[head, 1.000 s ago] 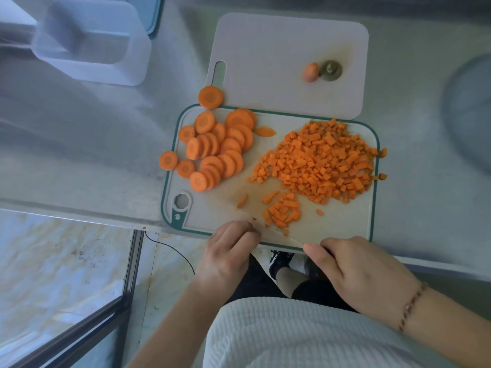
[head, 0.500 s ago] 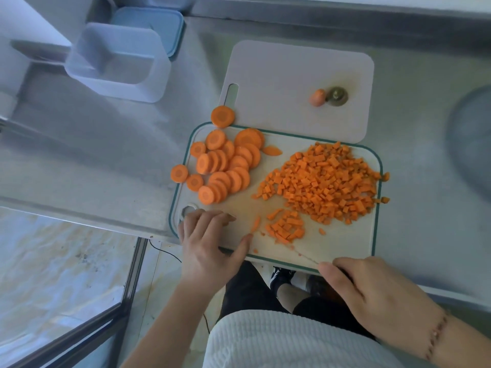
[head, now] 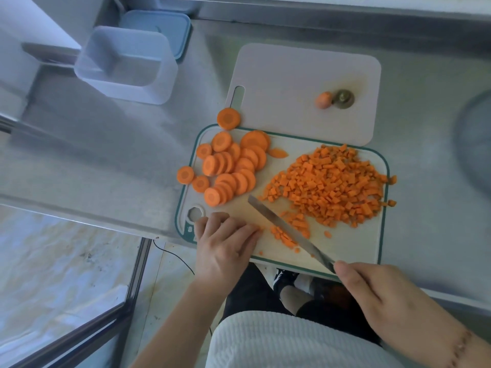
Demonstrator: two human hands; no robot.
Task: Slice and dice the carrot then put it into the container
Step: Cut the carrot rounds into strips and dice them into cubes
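Two heaps of carrot sit on the green-rimmed cutting board (head: 353,243) that I take as my landmark: the round slices (head: 231,166) crowd its far-left part, with one slice (head: 185,175) just off its left edge on the steel counter (head: 111,160) and another (head: 228,118) just past its far-left corner; the diced carrot (head: 329,187) fills its right half, and a smaller scatter of dice (head: 289,229) lies near its near edge. I see my right hand (head: 382,296) off the board's near-right corner, fingers curled round the handle of the knife (head: 289,232), whose blade slants up-left across the small scatter; my left hand (head: 225,245) rests on the board's near-left corner beside its hanging hole, fingers bent, holding nothing that I can see. Beyond the board's far edge lies a plain white board (head: 292,83) carrying the carrot end (head: 323,100) and the stem cap (head: 343,99); well off the far-left stands the clear container (head: 127,65), its blue lid (head: 162,27) behind it.
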